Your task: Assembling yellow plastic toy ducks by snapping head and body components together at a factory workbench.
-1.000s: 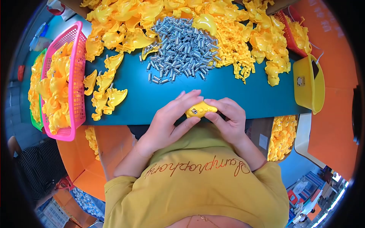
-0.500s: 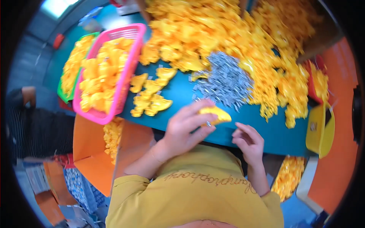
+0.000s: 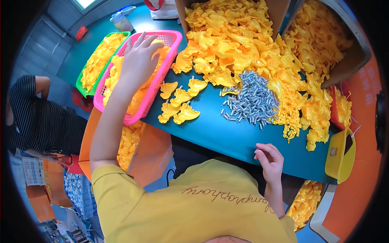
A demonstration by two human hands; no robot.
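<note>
Yellow plastic pieces (image 3: 109, 81) fill the pink basket (image 3: 170, 38) at the left of the teal table (image 3: 210, 129). Left hand (image 3: 139, 60) hovers over them, fingers spread, holding nothing. Right hand (image 3: 270, 160) rests at the near table edge, loosely curled and empty, near the pile of metal screws (image 3: 251, 101).

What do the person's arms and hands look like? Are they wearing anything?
Both arms are bare below short yellow sleeves. The left hand has a thin bracelet at the wrist. The right hand wears no glove or ring that I can see.
</note>
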